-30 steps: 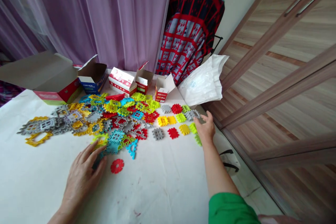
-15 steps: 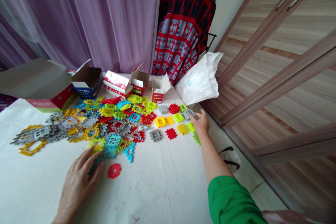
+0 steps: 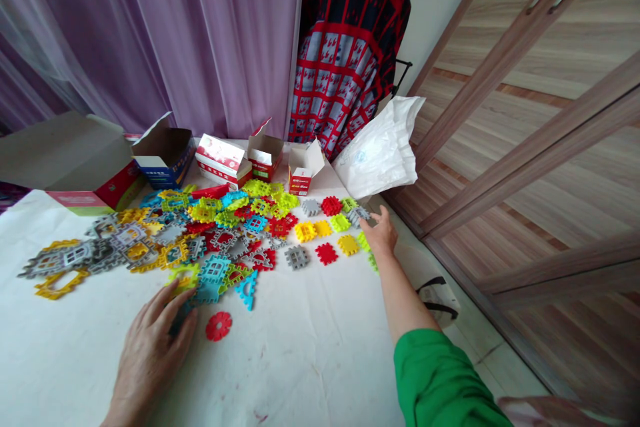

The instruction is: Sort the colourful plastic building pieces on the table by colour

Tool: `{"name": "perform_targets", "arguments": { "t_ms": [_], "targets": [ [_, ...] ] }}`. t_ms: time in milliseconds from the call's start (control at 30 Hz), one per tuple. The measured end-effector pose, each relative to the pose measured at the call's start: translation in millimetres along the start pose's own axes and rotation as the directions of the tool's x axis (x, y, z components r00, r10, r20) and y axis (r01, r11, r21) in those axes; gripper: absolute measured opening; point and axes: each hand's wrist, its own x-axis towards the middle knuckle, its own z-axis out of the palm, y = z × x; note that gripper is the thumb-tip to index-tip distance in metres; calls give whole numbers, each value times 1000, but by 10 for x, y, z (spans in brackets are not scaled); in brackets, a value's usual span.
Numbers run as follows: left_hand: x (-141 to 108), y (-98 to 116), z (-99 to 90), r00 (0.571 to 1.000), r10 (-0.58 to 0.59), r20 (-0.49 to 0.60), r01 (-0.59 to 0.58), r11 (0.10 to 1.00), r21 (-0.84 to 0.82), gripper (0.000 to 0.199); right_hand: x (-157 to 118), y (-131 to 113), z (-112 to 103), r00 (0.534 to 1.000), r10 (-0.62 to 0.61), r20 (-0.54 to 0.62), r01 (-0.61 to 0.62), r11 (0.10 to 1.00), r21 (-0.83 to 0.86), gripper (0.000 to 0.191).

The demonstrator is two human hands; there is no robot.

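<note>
My left hand (image 3: 155, 340) lies low on the table at the left, fingers loosely spread. Its fingertips touch the near edge of the pile, by a lime-green piece (image 3: 184, 276) and a blue window piece (image 3: 215, 269). To the right, my right hand (image 3: 381, 232) reaches out with thumb and fingers apart at the edge of a grey notched block (image 3: 358, 216). Around that block are a red block (image 3: 331, 205), a lime block (image 3: 341, 223) and a yellow block (image 3: 348, 245). A red flower-shaped disc (image 3: 219, 326) lies alone beside my left hand.
Interlocking plastic pieces (image 3: 140, 237) spread across the white table (image 3: 300, 347). Behind them stand a large open carton (image 3: 95, 187), a blue box (image 3: 167, 160) and several small red-and-white boxes (image 3: 300, 177). A white bag (image 3: 383, 147) sits at the back right, near a wooden wardrobe (image 3: 540, 147).
My right hand and sleeve have shifted very slightly to the left. My left hand and the pieces look the same apart from a small camera shift.
</note>
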Motion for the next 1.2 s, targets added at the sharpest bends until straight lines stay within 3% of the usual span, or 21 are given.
{"name": "perform_targets", "arguments": {
  "t_ms": [500,700,767,867,967,1033,1200],
  "targets": [
    [-10,-10,8,1000,-3,-13,2,1000,-14,34,7,10,28,1000,13,9,-13,1000,-1,76],
    [-5,16,1,1000,-26,-13,26,999,-30,36,-6,-128,-129,997,-39,-63,42,998,53,78],
    [-3,31,-7,1000,-29,-5,29,999,-22,37,-191,-251,-196,991,-84,-106,97,988,122,81],
    [0,46,-15,999,-32,2,32,999,-14,38,-737,-462,-217,973,-177,-145,209,945,251,80],
    [2,52,-17,1000,-31,1,31,999,-20,38,-1370,-644,-125,939,-334,-82,343,888,307,78],
    [3,54,-19,1000,-30,-8,30,999,-20,38,-1663,-728,-35,932,-349,-97,361,879,310,76],
    [7,60,-25,1000,-12,-8,12,1000,-15,38,-1856,-805,126,919,-388,-66,390,878,276,73]
  ]
}}
